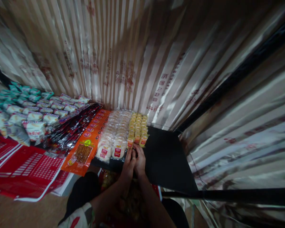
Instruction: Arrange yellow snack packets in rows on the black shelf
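Now left hand (129, 164) and right hand (140, 160) press side by side against front yellow snack packs (137, 139) on desk (167, 160), grip unclear.

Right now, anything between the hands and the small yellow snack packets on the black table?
Nothing visible: left hand and right hand sit side by side against the near end of the small yellow snack packets.

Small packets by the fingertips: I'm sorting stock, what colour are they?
The small packets are yellow with reddish labels; the head view shows them.
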Demonstrator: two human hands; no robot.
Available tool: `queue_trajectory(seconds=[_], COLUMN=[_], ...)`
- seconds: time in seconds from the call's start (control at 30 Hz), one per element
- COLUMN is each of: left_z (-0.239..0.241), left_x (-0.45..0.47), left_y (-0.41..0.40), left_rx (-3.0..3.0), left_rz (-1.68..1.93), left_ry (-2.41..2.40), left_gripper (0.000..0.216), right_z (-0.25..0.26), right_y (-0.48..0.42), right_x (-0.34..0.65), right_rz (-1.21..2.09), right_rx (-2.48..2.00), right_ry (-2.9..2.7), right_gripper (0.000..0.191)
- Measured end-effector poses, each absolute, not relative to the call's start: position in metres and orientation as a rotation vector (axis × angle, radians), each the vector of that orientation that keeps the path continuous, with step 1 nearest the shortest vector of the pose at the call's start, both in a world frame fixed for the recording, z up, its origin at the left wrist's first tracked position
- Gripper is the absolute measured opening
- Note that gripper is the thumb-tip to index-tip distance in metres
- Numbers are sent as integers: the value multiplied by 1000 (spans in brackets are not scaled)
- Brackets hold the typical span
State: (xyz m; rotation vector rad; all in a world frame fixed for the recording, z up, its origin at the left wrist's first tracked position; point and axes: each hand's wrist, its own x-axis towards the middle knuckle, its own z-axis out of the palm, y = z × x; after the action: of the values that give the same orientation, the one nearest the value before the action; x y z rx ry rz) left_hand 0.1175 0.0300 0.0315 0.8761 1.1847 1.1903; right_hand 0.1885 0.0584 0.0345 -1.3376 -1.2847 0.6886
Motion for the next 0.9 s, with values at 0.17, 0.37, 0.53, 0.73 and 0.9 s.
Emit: queue_trajectory(seconds=[0.17, 0.37, 0.53, 0.73, 0.9], left_z=[35, 43, 37, 28, 37], left_x=[117, 115, 117, 119, 116], left_y=[34, 39, 38, 42, 30], left_rx=[887, 885, 912, 914, 962], left_rz=[1163, 1190, 1196, 1201, 1205], left_ry=[1217, 1226, 1229, 1251, 1242], left_gripper=[54, 44, 42, 44, 44], right_z=[33, 27, 26, 21, 26], right_y=[58, 59, 59, 62, 55], right_x=[188, 186, 187, 187, 185], right_rz=[706, 639, 640, 637, 653], right_rx=[-1340, -1373, -1363, -1377, -1430], right_ry=[-1306, -1331, -1327, -1382, -1338], right_gripper=[31, 29, 28, 31, 29])
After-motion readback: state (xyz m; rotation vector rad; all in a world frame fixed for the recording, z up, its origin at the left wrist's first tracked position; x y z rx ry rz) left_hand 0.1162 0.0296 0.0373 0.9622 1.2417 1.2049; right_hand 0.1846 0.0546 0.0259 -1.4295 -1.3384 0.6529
